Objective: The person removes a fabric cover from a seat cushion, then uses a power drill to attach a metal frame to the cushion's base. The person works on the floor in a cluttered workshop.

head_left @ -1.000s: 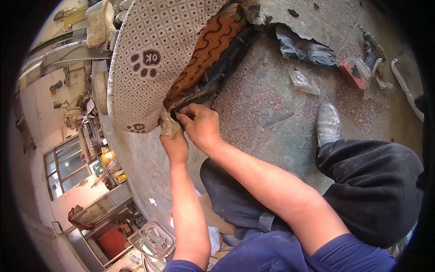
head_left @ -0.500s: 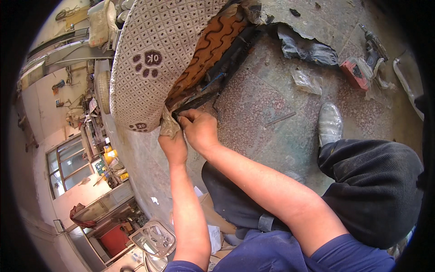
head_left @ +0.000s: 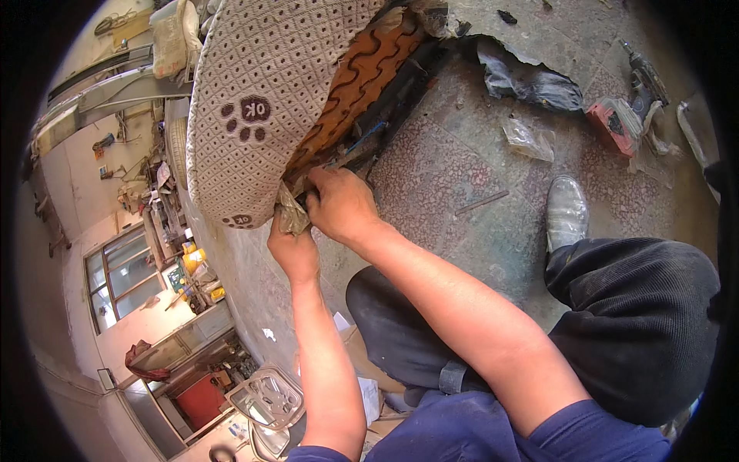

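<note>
A seat-like piece with a quilted beige cover (head_left: pixel 254 154) printed with dark paw marks stands tilted before me. Its open underside shows an orange-brown panel (head_left: pixel 358 88) crossed by wavy dark springs, bordered by a dark frame rail (head_left: pixel 408 88). At the lower corner my left hand (head_left: pixel 294 250) is closed around a crumpled tan cloth flap (head_left: pixel 292 214) hanging from the edge. Just right of it, my right hand (head_left: pixel 339 202) is closed, its fingers bent in against the flap and the frame's end. Whatever sits between its fingertips is hidden.
On the speckled floor lie a thin dark strip (head_left: pixel 483 202), a clear plastic bag (head_left: pixel 529 138), black plastic sheeting (head_left: pixel 531 81), a red box (head_left: pixel 613 123) and a drill-like tool (head_left: pixel 645 77). My shoe (head_left: pixel 567 208) is at the right. Cluttered shelving (head_left: pixel 188 339) fills the left.
My right hand has shifted slightly up and turned, its back now more toward me. The left hand keeps its grip on the flap. The whole view has shifted a little.
</note>
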Demonstrator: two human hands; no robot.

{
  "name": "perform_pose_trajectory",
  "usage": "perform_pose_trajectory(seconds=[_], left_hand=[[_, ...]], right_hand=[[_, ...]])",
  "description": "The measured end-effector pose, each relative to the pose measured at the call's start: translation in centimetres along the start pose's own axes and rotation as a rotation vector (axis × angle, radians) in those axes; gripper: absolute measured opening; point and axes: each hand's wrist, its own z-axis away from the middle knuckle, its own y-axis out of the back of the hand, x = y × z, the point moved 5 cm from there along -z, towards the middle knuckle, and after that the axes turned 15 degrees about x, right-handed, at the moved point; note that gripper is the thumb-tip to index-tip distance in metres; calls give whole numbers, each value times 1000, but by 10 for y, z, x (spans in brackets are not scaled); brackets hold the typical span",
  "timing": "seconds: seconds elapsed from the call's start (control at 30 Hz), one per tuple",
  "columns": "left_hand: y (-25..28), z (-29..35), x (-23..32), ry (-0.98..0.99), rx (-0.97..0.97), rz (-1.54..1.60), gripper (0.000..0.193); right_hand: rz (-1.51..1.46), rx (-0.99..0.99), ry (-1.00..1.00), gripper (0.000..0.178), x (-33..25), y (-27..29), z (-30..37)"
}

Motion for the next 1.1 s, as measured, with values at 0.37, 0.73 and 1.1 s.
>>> perform_pose_trajectory(seconds=[0.37, 0.73, 1.1], left_hand=[[11, 20, -28, 29, 124, -49, 33], [12, 27, -35, 247, 77, 136, 31], [28, 41, -79, 379, 23, 507, 45]], right_hand=[[-294, -82, 38, 33, 2, 1, -15], [-165, -190, 189, 47, -4, -24, 34], [-81, -221, 145, 43, -21, -27, 59]])
